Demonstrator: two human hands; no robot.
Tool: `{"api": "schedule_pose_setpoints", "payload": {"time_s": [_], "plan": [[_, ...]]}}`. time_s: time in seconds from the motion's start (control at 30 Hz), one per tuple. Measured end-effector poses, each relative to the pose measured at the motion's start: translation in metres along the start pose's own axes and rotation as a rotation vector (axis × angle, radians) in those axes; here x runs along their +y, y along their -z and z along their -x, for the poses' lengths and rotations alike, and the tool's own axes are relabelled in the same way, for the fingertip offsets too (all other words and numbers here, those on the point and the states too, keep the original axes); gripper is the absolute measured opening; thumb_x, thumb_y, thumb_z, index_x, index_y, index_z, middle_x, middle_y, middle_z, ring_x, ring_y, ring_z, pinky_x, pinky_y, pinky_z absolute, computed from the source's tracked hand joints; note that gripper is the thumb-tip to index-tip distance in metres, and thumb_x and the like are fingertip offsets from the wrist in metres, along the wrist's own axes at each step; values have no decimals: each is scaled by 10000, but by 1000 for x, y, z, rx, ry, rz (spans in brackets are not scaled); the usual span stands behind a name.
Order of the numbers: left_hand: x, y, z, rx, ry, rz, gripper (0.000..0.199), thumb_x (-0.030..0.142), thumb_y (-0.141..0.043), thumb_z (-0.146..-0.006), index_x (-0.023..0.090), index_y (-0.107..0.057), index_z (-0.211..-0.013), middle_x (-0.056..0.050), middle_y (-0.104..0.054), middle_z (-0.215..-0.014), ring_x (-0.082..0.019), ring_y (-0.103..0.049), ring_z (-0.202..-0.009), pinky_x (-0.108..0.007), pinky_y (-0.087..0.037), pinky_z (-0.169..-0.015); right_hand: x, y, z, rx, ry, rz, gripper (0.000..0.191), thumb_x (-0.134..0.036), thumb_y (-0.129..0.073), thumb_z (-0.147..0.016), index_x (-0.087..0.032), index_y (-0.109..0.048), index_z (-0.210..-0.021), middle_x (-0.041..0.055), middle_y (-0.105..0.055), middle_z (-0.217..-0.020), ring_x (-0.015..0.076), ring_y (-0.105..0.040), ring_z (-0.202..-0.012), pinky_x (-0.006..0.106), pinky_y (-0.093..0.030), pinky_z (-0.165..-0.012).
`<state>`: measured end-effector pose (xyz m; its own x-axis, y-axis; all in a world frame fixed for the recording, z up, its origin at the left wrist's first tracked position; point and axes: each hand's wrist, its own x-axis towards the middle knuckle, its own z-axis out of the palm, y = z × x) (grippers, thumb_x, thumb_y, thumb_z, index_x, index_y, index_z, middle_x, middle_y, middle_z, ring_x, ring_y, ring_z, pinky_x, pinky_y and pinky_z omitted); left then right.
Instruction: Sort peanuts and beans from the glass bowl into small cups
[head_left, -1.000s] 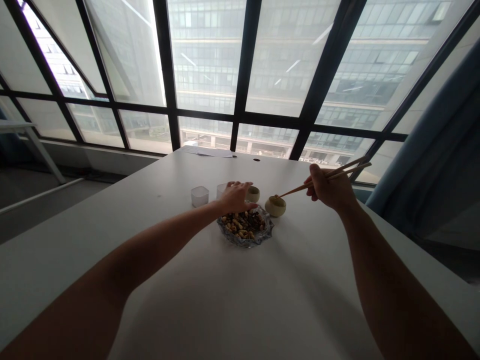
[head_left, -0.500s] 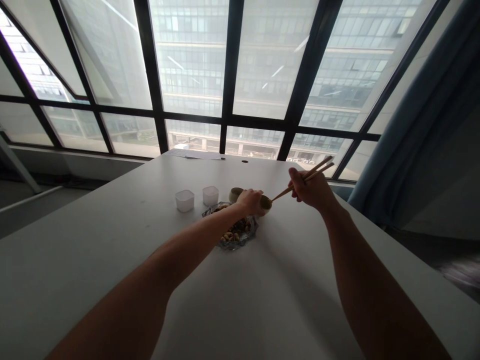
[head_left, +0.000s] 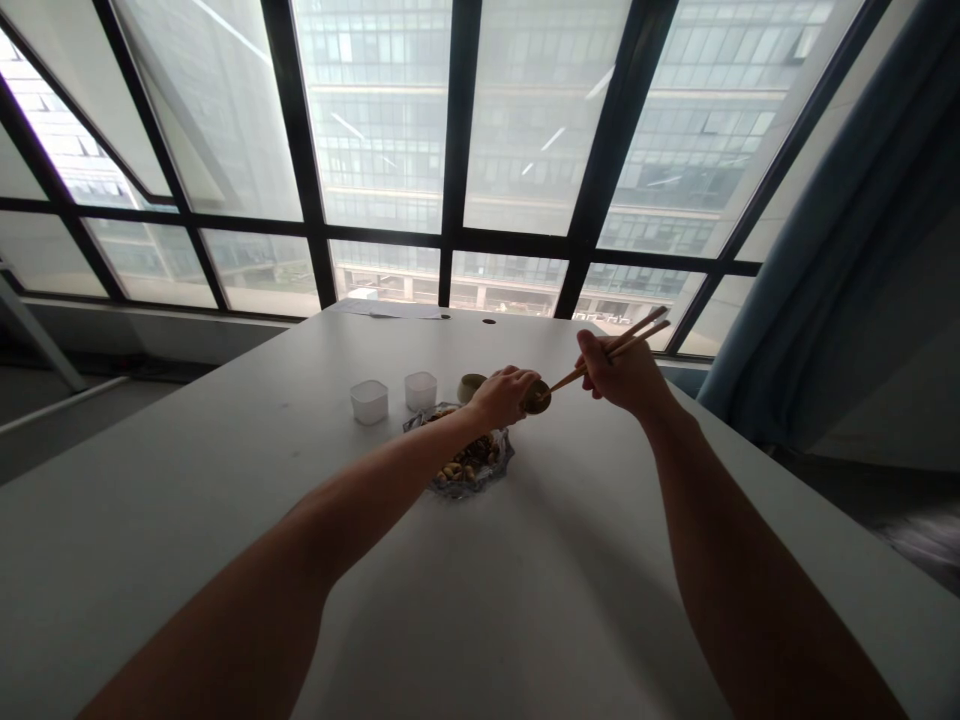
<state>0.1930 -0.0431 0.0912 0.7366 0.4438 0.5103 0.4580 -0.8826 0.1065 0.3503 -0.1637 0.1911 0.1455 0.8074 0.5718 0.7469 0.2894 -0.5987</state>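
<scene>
Two chopsticks (head_left: 574, 376) are clamped in the right hand (head_left: 621, 372), right of centre, their tips at the mouth of a tilted cup (head_left: 538, 399) gripped by the left hand (head_left: 502, 398), mid-frame (whether the tips touch it cannot be told). Below the left wrist sits a clear dish (head_left: 504, 464) of nuts (head_left: 471, 463); a second cup (head_left: 469, 387) stands beyond, with two whitish tubs (head_left: 370, 403) left of centre.

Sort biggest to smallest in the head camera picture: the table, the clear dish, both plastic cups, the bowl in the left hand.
1. Table
2. Clear dish
Unsure: left cup, right cup and held bowl; the cups look alike, and the left hand partly hides that bowl.
</scene>
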Motion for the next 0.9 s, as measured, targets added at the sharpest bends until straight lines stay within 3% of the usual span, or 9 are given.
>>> {"api": "schedule_pose_setpoints", "payload": {"time_s": [0.13, 0.3, 0.53, 0.67, 0.77, 0.83, 0.9], "plan": [[4, 2, -1, -6, 29, 6, 629, 185, -758, -725, 166, -531, -1311, -114, -643, -1322, -289, -564, -1248, -404, -472, -1061, 4, -3, -1, -13, 6, -12, 656, -735, -498, -898, -143, -637, -653, 54, -607, -470, 119, -560, -344, 214, -449, -354], [13, 10, -3, -123, 134, -61, 634, 407, -824, -688, 164, -609, -1233, -113, -711, -1169, -303, -648, -1116, -404, -481, -1016, 11, -8, -3, -76, 27, 20, 672, -769, -531, -854, -141, -657, -652, 64, -630, -491, 134, -589, -383, 227, -454, -390], [12, 14, -9, -304, 245, -140, 600, 623, -764, -684, 160, -701, -1062, -122, -746, -1042, -314, -679, -1034, -387, -464, -970, 2, -1, -2, 54, 24, -1, 722, -789, -471, -867, -154, -646, -570, 48, -569, -416, 123, -528, -350, 235, -414, -383], [7, 15, -14, -368, 237, -152, 636, 660, -727, -732, 149, -702, -1110, -145, -735, -1096, -323, -655, -1081, -421, -401, -1040, -16, 2, 2, 50, 23, -159, 722, -800, -485, -852, -162, -615, -539, 29, -518, -371, 99, -456, -310, 221, -356, -342], [2, 20, -14, -402, 216, -150, 757, 663, -729, -746, 139, -634, -1284, -166, -706, -1202, -335, -610, -1183, -443, -334, -1115, -31, 3, 7, 19, 41, -251, 717, -815, -500, -832, -167, -611, -546, 17, -506, -364, 85, -425, -293, 209, -327, -321], [-4, 29, -7, -374, 205, -131, 827, 635, -734, -761, 141, -552, -1398, -163, -684, -1274, -326, -566, -1265, -444, -284, -1161, -40, 2, 10, -29, 50, -274, 717, -823, -504, -822, -167, -616, -557, 15, -513, -371, 80, -426, -291, 202, -326, -317], [-15, 44, 8, -284, 186, -93, 752, 569, -703, -820, 159, -527, -1426, -131, -681, -1303, -295, -541, -1307, -448, -233, -1195, -45, -1, 12, -121, 38, -264, 721, -835, -518, -802, -160, -627, -570, 19, -531, -382, 80, -441, -292, 196, -334, -316]]}}
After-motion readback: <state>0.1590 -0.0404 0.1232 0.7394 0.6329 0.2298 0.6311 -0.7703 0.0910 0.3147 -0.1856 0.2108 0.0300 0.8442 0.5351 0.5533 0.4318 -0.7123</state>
